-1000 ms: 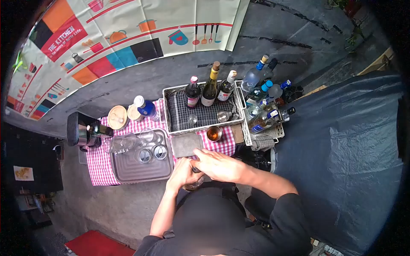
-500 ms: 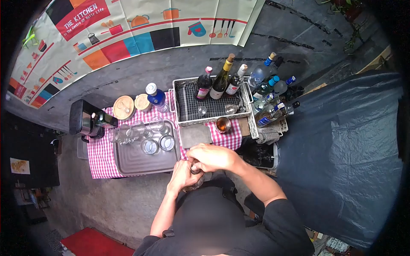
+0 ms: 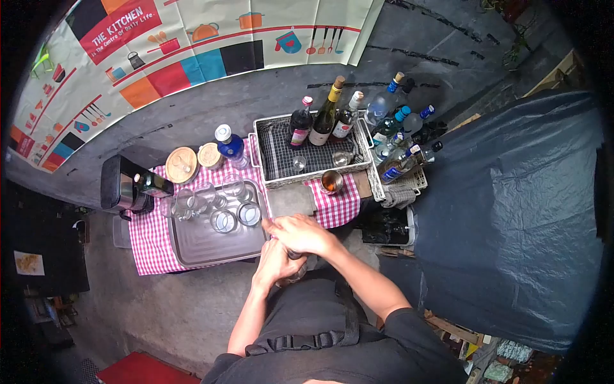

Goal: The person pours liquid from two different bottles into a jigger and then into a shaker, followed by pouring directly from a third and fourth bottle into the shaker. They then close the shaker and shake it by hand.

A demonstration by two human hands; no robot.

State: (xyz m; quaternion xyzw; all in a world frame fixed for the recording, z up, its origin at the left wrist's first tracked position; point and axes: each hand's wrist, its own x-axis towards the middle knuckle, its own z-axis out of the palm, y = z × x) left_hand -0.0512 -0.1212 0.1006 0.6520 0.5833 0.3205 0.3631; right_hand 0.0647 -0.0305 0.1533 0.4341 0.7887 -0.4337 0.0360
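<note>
Your right hand [image 3: 300, 233] has slid left since half a second ago, its fingers now reaching toward the corner of the tray [image 3: 192, 253], while the bottle [image 3: 294, 265] stays low against your body. That right hand lies flat over the bottle's top, fingers stretched, wrist bent; whether it grips the cap, I cannot tell. Your left hand [image 3: 274, 264] is wrapped around the bottle from below, fingers curled tight on the glass. The bottle sits just off the table's near edge, mostly hidden under both hands.

Right ahead of your knuckles lies a grey slab [image 3: 289, 200] on the red checked cloth [image 3: 148, 242]. The ribbed metal tray carries clear glasses [image 3: 224, 206] at its far end. A copper cup [image 3: 331, 182] stands just past the slab. Behind it, a white wire basket [image 3: 268, 178] lined with checked fabric holds three dark wine bottles [image 3: 325, 121] upright. A second basket [image 3: 396, 153] to the right is crowded with clear, blue-capped bottles, some tilted. Two round wooden lids [image 3: 182, 164] sit at the cloth's back edge, beside a blue bottle [image 3: 229, 146].
</note>
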